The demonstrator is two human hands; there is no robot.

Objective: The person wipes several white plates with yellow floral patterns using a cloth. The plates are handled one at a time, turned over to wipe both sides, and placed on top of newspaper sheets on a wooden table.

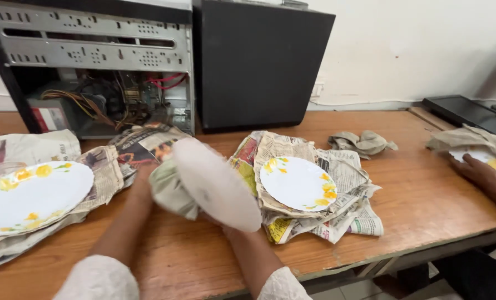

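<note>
white plate (217, 186) stands tilted; the right hand (226, 226) grips its bottom edge, the left hand (143, 186) presses a grey cloth (171, 191) on it.

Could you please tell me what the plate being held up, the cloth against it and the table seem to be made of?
The plate looks like glossy white ceramic or melamine; its matt underside faces the camera. The cloth in the left hand seems a soft, creased, greyish woven fabric. The table appears to be varnished wood, with visible grain and worn edges.
</note>
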